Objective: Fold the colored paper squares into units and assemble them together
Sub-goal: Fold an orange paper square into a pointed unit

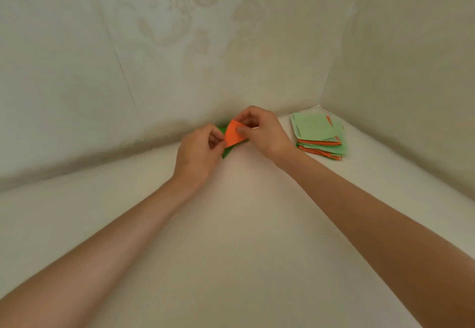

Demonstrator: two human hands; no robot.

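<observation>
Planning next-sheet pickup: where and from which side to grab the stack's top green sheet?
Pinch the top green sheet at its near-left corner, coming from the open near-left side. Walls stand close behind and right of the stack, and the sheets lie loosely fanned, so that corner likely lifts alone.

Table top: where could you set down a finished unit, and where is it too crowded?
Bare table lies between the two forearms and left of the left hand. A narrower strip runs in front of the paper stack. Crowded: the back, where left hand and right hand pinch the orange paper over the green paper, beside the stack.
</observation>
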